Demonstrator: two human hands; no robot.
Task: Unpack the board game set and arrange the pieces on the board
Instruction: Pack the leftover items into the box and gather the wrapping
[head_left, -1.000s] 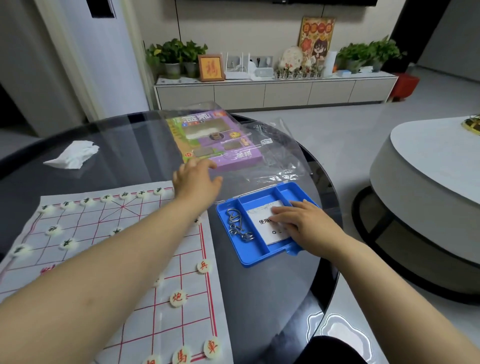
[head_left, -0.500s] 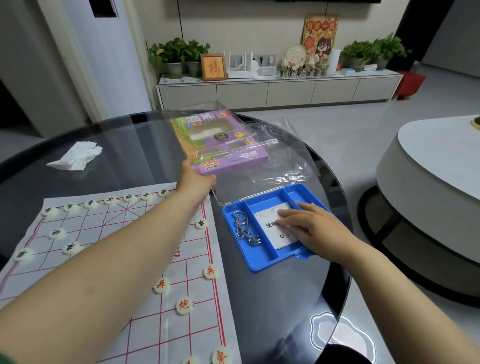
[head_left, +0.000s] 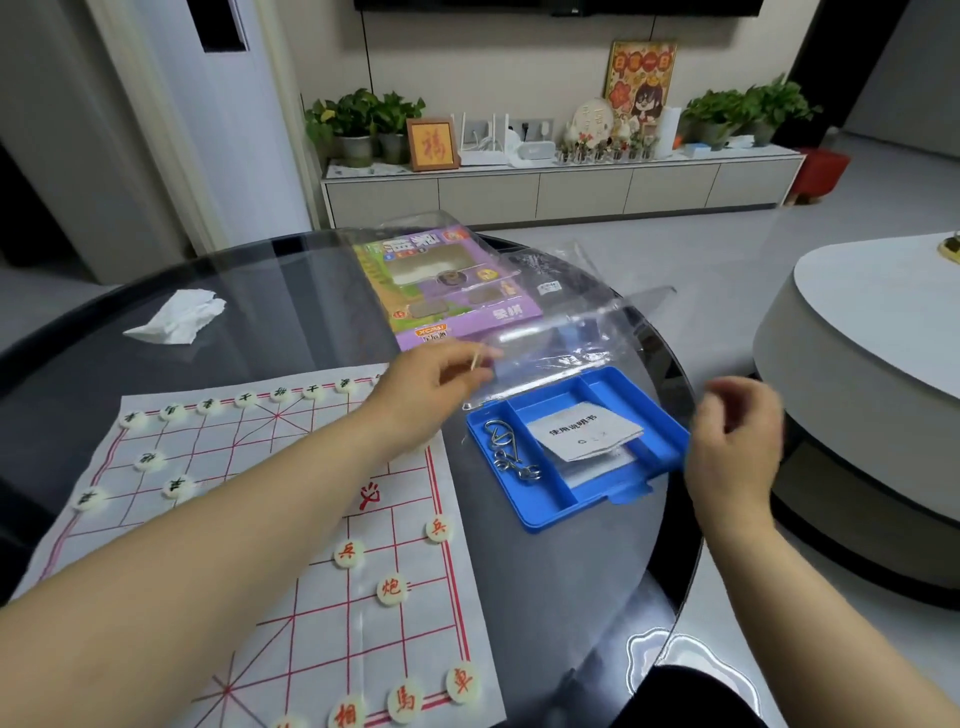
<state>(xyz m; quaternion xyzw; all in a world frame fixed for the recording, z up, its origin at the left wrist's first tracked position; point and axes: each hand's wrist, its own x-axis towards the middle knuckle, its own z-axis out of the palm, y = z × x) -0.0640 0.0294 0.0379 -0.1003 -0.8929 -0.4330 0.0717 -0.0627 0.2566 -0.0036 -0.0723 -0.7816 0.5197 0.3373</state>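
Observation:
A white xiangqi board sheet (head_left: 260, 519) with red lines lies on the dark round glass table (head_left: 311, 291). Round white pieces sit on it: green-lettered ones (head_left: 150, 460) along the far side, red-lettered ones (head_left: 390, 590) on the near side. Right of the board is an open blue tray case (head_left: 566, 506) holding a metal ring puzzle (head_left: 506, 452) and a folded leaflet (head_left: 584, 434). My left hand (head_left: 431, 387) pinches the near corner of the case's clear lid (head_left: 550, 338), which is raised. My right hand (head_left: 737, 436) hovers blurred just right of the tray, fingers loosely curled, holding nothing.
A purple and green game box (head_left: 452, 291) lies behind the tray, seen through the clear lid. A crumpled tissue (head_left: 176, 317) lies at the far left of the table. A low white round table (head_left: 857, 332) stands to the right, and a TV cabinet (head_left: 561, 192) with plants lines the wall.
My left hand took the clear lid's corner and holds it raised. My right hand lifted off the leaflet in the tray and moved right, past the tray's edge.

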